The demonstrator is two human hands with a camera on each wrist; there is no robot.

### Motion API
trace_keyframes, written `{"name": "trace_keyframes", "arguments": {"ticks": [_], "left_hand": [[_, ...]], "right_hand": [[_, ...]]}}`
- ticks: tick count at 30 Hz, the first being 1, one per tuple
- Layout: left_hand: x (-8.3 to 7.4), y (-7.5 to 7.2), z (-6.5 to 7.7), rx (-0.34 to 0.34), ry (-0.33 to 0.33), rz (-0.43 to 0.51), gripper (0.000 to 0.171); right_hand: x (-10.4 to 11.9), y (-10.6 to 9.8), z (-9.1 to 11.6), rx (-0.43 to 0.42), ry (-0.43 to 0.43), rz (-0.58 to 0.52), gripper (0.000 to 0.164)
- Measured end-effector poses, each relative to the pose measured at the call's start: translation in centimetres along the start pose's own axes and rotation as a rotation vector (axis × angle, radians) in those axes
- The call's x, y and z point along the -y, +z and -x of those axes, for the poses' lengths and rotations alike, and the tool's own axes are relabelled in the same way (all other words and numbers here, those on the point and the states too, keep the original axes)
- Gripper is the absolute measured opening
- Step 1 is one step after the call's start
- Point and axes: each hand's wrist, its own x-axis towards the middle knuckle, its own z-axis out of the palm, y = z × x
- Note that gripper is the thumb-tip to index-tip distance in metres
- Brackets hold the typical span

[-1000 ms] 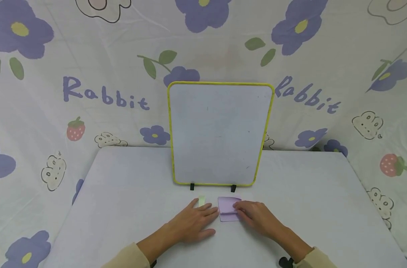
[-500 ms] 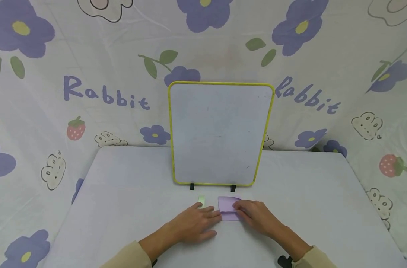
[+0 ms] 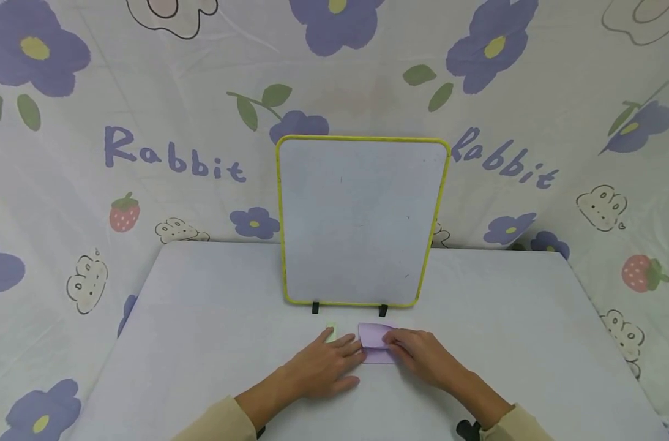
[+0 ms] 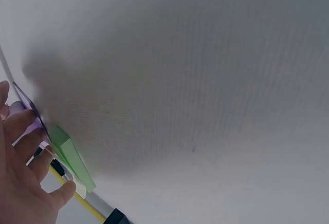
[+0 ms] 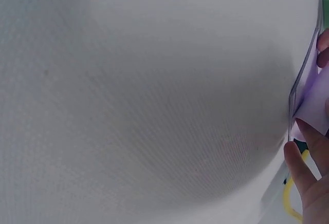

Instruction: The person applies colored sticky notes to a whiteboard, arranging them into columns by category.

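Purple paper (image 3: 374,335) before the whiteboard (image 3: 362,220), likely flimsy, best edge-held, is pinched by the right hand (image 3: 425,356); the left hand (image 3: 324,367) is spread.

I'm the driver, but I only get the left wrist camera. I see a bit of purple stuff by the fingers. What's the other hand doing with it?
Observer: In the head view, the right hand pinches the curled-up top sheet of the purple paper, at its right side.

Driver: Cool! And what's that yellow stripe at the bottom of my picture?

Observer: It's part of the frame of a whiteboard. The head view shows it whole, standing on the table behind the paper.
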Motion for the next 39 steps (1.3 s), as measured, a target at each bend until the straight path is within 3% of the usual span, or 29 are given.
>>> {"name": "trace_keyframes", "arguments": {"ticks": [7,20,33,39], "left_hand": [[-0.1,-0.3,-0.1,0.027,-0.019,0.034,0.055],[0.0,-0.8,-0.6,-0.008,-0.031,-0.009,0.049],[0.2,-0.8,-1.3,0.021,-0.045,0.047,0.046],[0.2,-0.9,-1.3,0.010,-0.052,0.051,0.045]], "right_hand": [[0.0,-0.5,-0.1,0.030,0.022,-0.030,0.014],[0.0,-1.1,-0.3,-0.072,0.029,0.000,0.017],[-0.2,-2.0,-0.9,-0.180,0.117,0.021,0.019],[-0.4,-2.3,-1.0,-0.213,0.098,0.029,0.020]]}}
